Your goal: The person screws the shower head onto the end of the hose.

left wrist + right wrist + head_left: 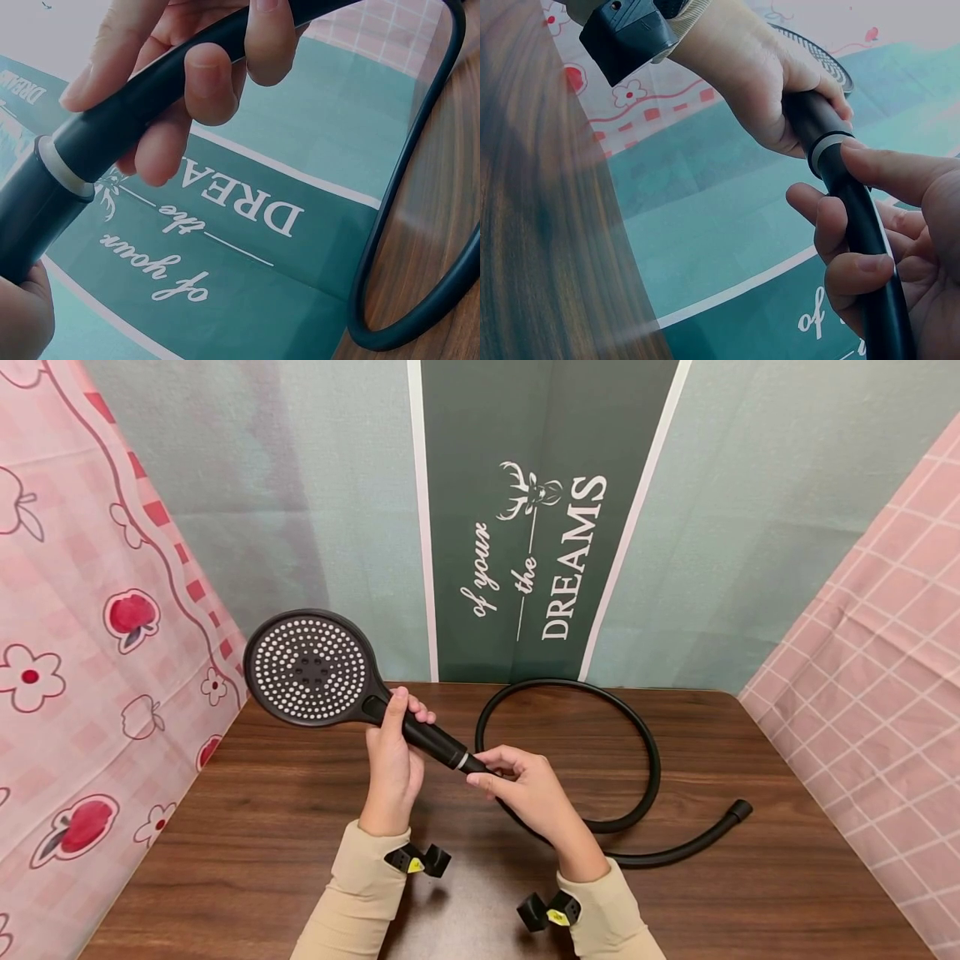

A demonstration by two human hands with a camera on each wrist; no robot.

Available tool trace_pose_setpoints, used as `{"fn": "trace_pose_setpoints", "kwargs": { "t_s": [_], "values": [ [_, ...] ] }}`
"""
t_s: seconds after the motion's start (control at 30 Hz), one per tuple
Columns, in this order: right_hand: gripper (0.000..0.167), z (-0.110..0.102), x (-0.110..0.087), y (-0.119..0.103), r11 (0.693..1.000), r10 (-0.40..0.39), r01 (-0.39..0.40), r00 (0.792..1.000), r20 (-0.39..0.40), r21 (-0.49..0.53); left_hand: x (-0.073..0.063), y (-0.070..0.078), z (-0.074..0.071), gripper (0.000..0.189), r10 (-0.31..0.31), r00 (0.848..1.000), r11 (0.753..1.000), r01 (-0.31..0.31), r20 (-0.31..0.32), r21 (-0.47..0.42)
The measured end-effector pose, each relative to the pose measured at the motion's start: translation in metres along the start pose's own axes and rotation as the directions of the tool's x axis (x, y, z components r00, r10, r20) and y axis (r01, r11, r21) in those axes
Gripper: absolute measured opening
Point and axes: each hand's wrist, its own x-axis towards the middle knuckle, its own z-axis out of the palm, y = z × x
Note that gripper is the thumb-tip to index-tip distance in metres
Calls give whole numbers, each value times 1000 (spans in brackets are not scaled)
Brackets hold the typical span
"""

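Observation:
A black handheld shower head (310,668) with a round face of white nozzles is held above the table, tilted with its face toward the head camera. My left hand (395,760) grips its handle, the thumb lying along the front near the neck. At the handle's lower end, my right hand (528,789) holds the end of a black shower hose (651,752) between thumb and fingers. A pale ring (64,166) shows at the joint between handle and hose end. In the right wrist view the hose end (862,217) lines up with the handle.
The hose loops over the brown wooden table (712,735), and its free end (739,811) lies to the right. A green printed cloth (547,410) hangs behind. Pink patterned cloths stand at the left (82,635) and right (885,652).

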Motion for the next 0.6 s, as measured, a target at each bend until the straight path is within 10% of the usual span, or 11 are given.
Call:
{"fn": "trace_pose_setpoints", "kwargs": {
  "t_s": [0.6],
  "values": [
    [30, 1, 2, 2, 997, -55, 52, 997, -47, -57, -1, 1, 0, 9, 4, 1000, 1000, -4, 17, -4]
  ]
}}
